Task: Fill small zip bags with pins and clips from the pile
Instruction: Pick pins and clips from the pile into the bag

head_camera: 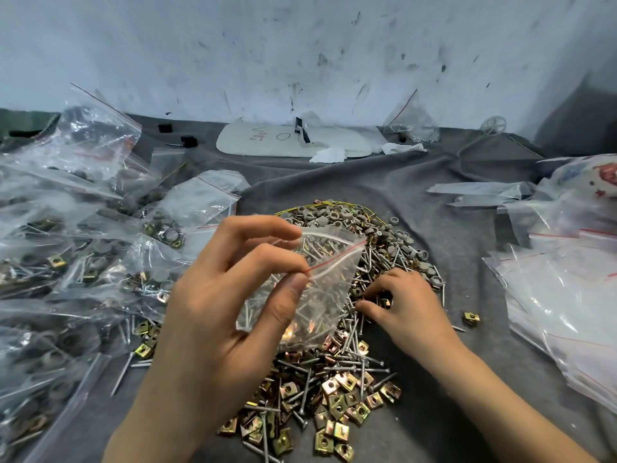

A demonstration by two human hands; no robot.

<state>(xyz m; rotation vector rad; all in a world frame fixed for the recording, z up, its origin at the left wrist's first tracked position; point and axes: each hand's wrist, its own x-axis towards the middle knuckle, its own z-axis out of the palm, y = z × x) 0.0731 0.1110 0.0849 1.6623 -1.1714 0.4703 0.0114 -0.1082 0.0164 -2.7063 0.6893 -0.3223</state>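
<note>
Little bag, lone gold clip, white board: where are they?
little bag (pixel 325 290), head view, its clear middle below the red line.
lone gold clip (pixel 471 318), head view, its top face.
white board (pixel 263 140), head view, its bare left part.

left hand raised, thumb and fingers pinching zip bag | right hand low, palm down, fingers curled

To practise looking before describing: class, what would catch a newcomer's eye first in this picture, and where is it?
At centre, the left hand pinches a small zip bag by its mouth above a pile of screws, brass-coloured clips and grey caps on the grey cloth. The right hand reaches into that pile just right of the bag. Filled bags crowd the left side.
</note>
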